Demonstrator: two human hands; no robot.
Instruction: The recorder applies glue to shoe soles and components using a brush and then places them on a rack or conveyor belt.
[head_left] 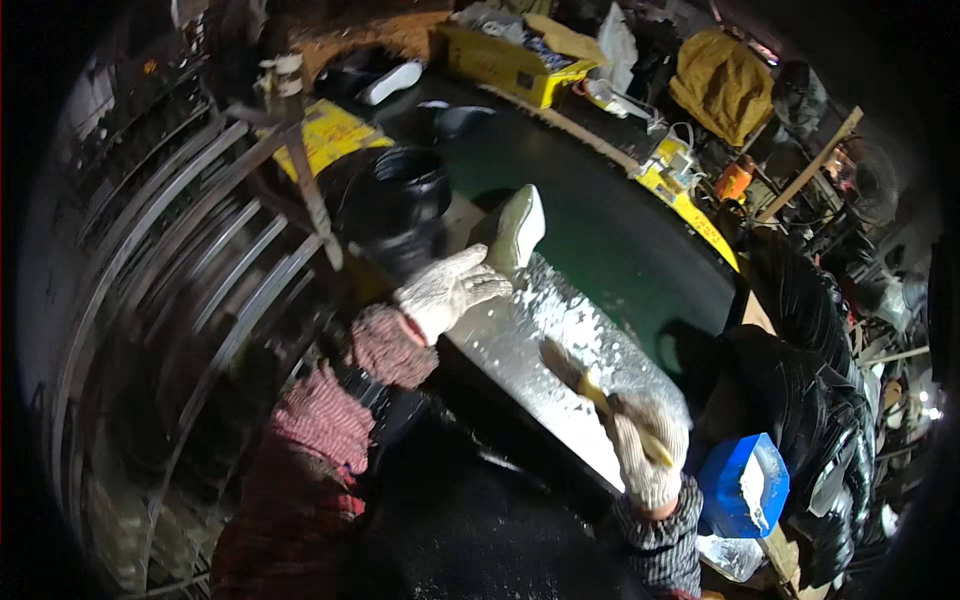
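Observation:
My left hand [445, 292], in a whitish knit glove, is open with fingers stretched out beside a pale shoe-shaped piece [520, 230]. That piece stands at the far end of a metal sheet [500, 335]; I cannot tell if the fingertips touch it. White flakes or paste [575, 320] lie scattered over the sheet. Gloved as well, my right hand [648, 445] is closed around the yellow handle of a brush [592, 390]. Its brownish head is blurred and points toward the white patch, low over the sheet.
A blue container [745, 485] with white stuff inside stands right of my right hand. Behind the sheet runs a dark green surface [620, 215]. A black pot-like vessel [400, 190] and metal rails [230, 250] are on the left. Farther back sits a yellow box [505, 62].

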